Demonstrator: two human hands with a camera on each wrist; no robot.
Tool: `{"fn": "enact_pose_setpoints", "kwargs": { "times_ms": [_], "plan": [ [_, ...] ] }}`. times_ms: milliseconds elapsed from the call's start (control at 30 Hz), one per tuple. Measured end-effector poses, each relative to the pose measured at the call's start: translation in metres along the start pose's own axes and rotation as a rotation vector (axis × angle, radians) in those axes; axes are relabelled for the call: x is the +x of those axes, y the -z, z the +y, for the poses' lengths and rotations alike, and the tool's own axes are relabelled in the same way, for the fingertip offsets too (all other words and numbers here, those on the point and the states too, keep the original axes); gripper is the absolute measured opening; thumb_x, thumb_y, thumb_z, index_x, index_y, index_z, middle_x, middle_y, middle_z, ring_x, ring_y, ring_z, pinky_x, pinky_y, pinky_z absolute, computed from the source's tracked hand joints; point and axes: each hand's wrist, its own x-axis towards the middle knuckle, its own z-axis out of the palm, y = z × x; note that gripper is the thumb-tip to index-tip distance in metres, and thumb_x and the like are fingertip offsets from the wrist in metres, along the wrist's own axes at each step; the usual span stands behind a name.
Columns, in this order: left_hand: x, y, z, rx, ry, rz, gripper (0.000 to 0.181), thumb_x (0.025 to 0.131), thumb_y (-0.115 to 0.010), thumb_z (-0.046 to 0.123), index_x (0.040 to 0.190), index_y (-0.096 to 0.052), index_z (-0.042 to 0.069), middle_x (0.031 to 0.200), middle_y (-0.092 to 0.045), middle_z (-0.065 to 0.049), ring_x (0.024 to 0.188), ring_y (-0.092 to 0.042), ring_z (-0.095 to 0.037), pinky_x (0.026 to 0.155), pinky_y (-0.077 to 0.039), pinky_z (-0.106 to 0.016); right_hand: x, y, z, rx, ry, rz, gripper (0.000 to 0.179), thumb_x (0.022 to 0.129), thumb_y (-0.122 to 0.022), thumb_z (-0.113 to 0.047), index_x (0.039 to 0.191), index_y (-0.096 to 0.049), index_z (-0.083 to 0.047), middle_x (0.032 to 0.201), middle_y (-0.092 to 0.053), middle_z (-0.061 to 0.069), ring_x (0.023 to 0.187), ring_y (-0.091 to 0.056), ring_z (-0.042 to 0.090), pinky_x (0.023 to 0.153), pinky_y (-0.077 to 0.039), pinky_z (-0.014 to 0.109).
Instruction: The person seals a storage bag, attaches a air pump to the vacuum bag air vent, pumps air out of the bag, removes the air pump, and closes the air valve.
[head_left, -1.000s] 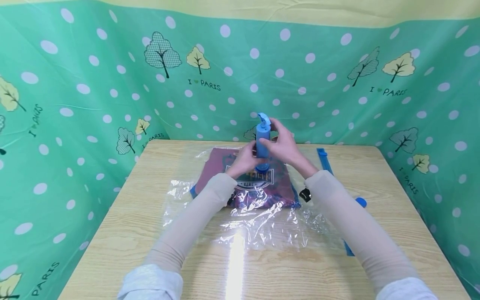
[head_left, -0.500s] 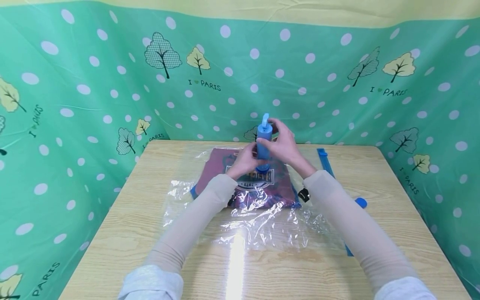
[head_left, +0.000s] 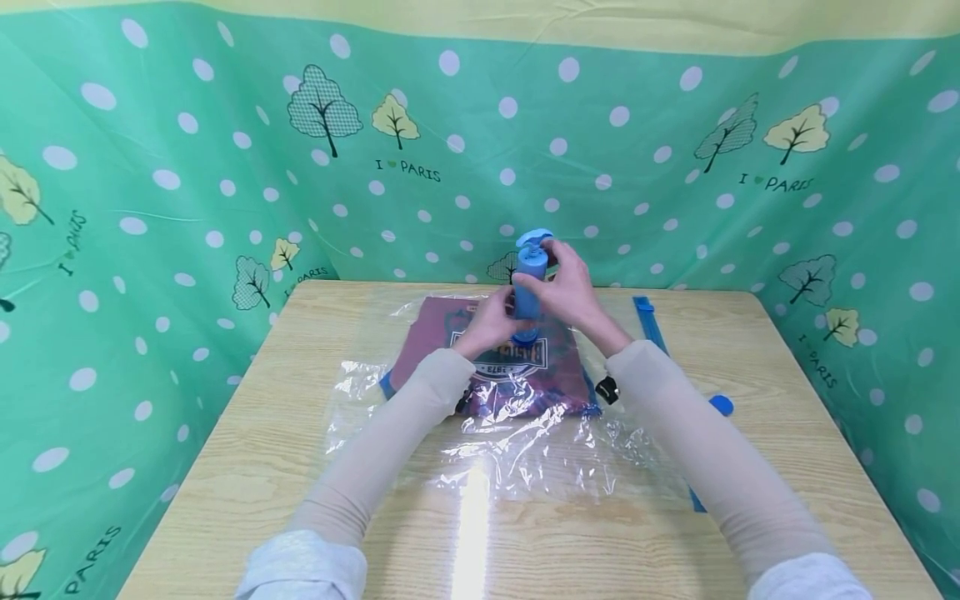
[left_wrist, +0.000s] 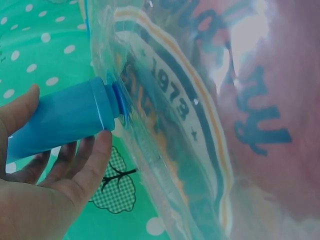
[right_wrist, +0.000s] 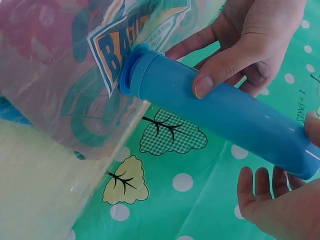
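A blue cylindrical hand pump (head_left: 532, 265) stands upright on a clear plastic storage bag (head_left: 420, 467), its base against the bag's valve. Inside the bag lies a folded maroon garment (head_left: 431, 333) with a printed badge. My left hand (head_left: 489, 323) grips the lower part of the pump; thumb and fingers lie around the barrel in the left wrist view. Higher up, my right hand (head_left: 567, 287) holds the pump near its top, thumb in front and fingers behind. Above that hand, the light blue handle (head_left: 535, 236) sits close over the barrel.
On the wooden table (head_left: 255, 467), a blue strip (head_left: 651, 325) lies at the right, partly covered by my right sleeve. A round blue cap (head_left: 722, 406) sits beside that forearm. A green dotted curtain (head_left: 480, 125) rises behind and along both sides.
The pump's handle has turned about the barrel, from angled to edge-on and then broadside. The barrel's top has shifted slightly right. Both hands keep nearly the same place.
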Motion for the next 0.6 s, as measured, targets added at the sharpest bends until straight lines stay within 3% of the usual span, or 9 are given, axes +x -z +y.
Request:
{"fn": "enact_pose_setpoints", "kwargs": {
  "times_ms": [133,333,600],
  "plan": [
    [-0.001,0.0,-0.0007,-0.004,-0.009,-0.001,0.066,0.096,-0.08,0.016,0.152,-0.048,0.003,0.137,-0.062,-0.019,0.122,-0.064,-0.033,0.102,-0.054,-0.044,-0.0012,0.0007,-0.0005,-0.01,-0.014,-0.015,0.065,0.095,-0.081,-0.031,0.146,-0.053,-0.001,0.132,-0.06,0.017,0.116,-0.06,0.031,0.093,-0.054,0.045],
    [0.0011,-0.0001,-0.0021,0.001,-0.003,0.004,0.063,0.095,-0.081,0.016,0.148,-0.051,0.002,0.135,-0.064,-0.019,0.121,-0.065,-0.033,0.102,-0.054,-0.043,-0.0026,0.0049,-0.0009,0.038,-0.015,-0.062,0.067,0.1,-0.074,-0.021,0.155,-0.044,0.001,0.144,-0.057,0.023,0.124,-0.059,0.035,0.096,-0.055,0.047],
    [0.0019,-0.001,-0.0008,0.009,-0.009,0.001,0.064,0.095,-0.081,0.016,0.149,-0.05,0.001,0.137,-0.064,-0.02,0.122,-0.065,-0.034,0.103,-0.054,-0.044,-0.0014,0.0007,0.0001,0.028,0.002,-0.008,0.059,0.095,-0.082,-0.026,0.14,-0.055,-0.001,0.123,-0.063,0.016,0.112,-0.061,0.029,0.087,-0.057,0.044]
  ]
}}
